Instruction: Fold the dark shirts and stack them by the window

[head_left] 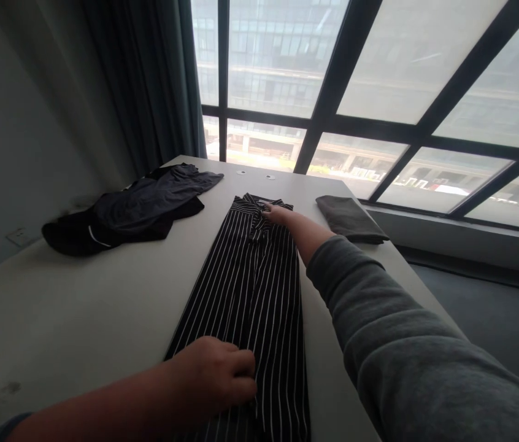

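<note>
Black trousers with thin white stripes (269, 294) lie lengthwise on a white table, the waist at the far end and the legs running toward me. At the waist sits a gathered striped tie belt (259, 226). My right hand (274, 213) reaches far forward and lies on the waist beside the tie, fingers stretched out. Closer to me, my left hand (216, 374) is closed with curled fingers over the trouser legs, gripping the cloth; its fingertips are partly hidden. The near ends of the legs run out of view.
A pile of dark clothes (135, 212) lies at the table's left side. On the right is a folded dark grey cloth (349, 218), near the table edge. Two small white fittings (270, 177) sit at the far end. Beyond stand a window (282, 61) and a dark curtain (149, 80).
</note>
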`<state>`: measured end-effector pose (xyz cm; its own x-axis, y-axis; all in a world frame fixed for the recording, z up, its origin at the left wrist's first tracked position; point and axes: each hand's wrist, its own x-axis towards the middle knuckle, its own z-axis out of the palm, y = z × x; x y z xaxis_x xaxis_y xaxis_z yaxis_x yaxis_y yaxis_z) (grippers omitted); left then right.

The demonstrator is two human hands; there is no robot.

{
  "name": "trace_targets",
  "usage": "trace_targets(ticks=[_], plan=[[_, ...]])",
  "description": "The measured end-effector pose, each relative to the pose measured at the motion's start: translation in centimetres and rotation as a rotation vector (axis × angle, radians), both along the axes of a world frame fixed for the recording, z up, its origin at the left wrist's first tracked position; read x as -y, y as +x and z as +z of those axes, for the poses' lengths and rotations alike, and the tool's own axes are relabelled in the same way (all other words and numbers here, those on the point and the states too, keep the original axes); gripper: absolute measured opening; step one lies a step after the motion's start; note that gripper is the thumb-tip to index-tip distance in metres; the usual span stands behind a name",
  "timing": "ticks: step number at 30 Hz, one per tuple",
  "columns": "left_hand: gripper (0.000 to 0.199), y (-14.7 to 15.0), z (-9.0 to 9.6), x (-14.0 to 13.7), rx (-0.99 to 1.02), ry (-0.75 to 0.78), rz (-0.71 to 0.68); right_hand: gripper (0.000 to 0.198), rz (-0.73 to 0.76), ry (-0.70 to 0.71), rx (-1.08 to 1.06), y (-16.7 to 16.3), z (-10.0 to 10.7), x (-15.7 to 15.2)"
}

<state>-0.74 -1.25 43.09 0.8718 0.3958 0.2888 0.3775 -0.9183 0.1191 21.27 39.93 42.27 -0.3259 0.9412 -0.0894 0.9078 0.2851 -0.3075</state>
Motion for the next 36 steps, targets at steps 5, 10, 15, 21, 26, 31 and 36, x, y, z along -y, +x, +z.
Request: trace_targets(ticks=[5,10,15,21,26,31,36], plan=[[0.015,0.0,-1.6,-0.2,-0.051,-0.073,-0.09,0.075,-0.059,-0.048,0.104,-0.8,-4.1,2.0],[0.02,0.5,-2.0,0.1,-0.026,-0.077,-0.128,0.065,-0.009,0.209,0.088,-0.9,-4.6,4.1],[0.017,0.5,-2.0,0.3,0.013,-0.154,-0.176,0.062,0.193,0.411,0.03,-2.2,-3.3,11.2],[0.016,-1.7,-1.0,-1.7,0.236,-0.25,-0.072,0.064,0.553,0.263,-0.023,-0.4,-3.0,27.4],[0.019,-4.6,-1.6,-4.9,0.193,-0.271,0.248,0.07,0.678,-0.05,-0.097,2.5,-3.4,37.8],[0.027,-5.2,-2.7,-4.8,0.013,-0.323,0.283,0.068,0.627,-0.124,-0.139,3.4,-3.2,42.9],[0.037,-6.4,-3.6,-2.4,0.009,-0.364,0.308,0.053,0.657,-0.019,-0.246,5.8,-2.9,42.2]])
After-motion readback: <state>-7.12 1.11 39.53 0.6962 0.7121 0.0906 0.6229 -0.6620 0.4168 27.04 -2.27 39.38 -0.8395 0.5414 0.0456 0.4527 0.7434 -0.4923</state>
